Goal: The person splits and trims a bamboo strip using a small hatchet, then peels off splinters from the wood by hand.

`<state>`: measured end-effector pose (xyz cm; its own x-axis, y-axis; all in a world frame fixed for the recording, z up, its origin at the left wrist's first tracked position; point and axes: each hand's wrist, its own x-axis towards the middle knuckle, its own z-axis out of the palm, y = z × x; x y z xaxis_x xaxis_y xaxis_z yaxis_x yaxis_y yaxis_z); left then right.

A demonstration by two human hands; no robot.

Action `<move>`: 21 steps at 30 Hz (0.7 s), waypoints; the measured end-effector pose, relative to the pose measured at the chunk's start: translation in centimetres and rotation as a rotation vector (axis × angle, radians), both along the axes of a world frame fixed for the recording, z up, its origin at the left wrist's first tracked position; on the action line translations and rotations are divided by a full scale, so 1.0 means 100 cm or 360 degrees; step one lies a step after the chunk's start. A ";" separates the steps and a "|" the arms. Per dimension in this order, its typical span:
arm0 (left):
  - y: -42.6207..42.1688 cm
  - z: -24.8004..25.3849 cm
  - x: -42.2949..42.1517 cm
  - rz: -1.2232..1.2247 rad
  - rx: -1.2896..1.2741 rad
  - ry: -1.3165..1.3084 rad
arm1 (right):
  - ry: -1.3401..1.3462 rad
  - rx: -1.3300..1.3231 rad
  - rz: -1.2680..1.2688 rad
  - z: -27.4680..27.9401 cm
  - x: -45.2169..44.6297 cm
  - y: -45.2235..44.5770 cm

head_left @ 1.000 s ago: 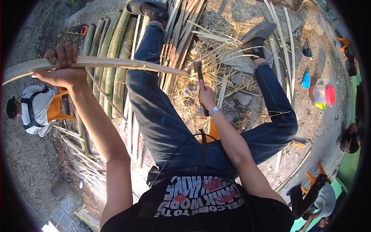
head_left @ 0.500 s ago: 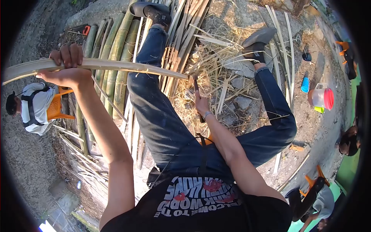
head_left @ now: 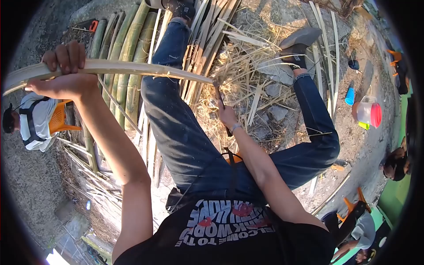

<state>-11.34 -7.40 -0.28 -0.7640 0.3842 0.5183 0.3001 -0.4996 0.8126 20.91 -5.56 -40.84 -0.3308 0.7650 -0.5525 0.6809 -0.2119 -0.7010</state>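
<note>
My left hand (head_left: 66, 70) is closed around a long, pale split bamboo strip (head_left: 141, 68), thumb below and fingers over the top. The strip bows across my raised thigh, and its left end runs out of view. In my right hand (head_left: 227, 115) is a slim, dark knife (head_left: 218, 92), its handle end showing below the fist. The knife's upper end meets the right tip of the strip; the exact blade shape is too small to tell. Straw-like shavings (head_left: 234, 79) lie on the ground behind the knife.
Green bamboo poles (head_left: 128, 48) and split strips (head_left: 212, 35) lie ahead, near my feet. A red-handled saw (head_left: 93, 25) is beyond the poles. To the right stand a blue cup (head_left: 350, 96) and a red-lidded clear container (head_left: 369, 111). A person (head_left: 37, 119) sits at left; others sit at right.
Both hands, with the strip and the knife, have shifted slightly left. The strip's tip still meets the knife, and both grips stay closed.
</note>
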 end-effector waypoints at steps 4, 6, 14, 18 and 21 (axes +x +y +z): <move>0.009 0.004 0.013 0.0067 0.0037 -0.0045 | 0.0259 -0.0567 -0.0571 0.044 -0.020 0.026; 0.008 0.003 0.012 0.0091 0.0015 -0.0048 | 0.0480 -0.0209 -0.0540 0.046 -0.017 0.044; -0.021 0.033 -0.013 0.0003 0.0169 -0.0022 | 0.1130 -0.0381 -0.0659 0.178 0.010 0.081; -0.121 0.176 -0.043 -0.0056 0.0221 0.0534 | 0.0977 -0.0156 -0.0621 0.169 0.057 0.067; -0.142 0.242 0.022 0.0417 0.0300 0.0965 | 0.0776 -0.0179 -0.0680 0.129 0.096 0.054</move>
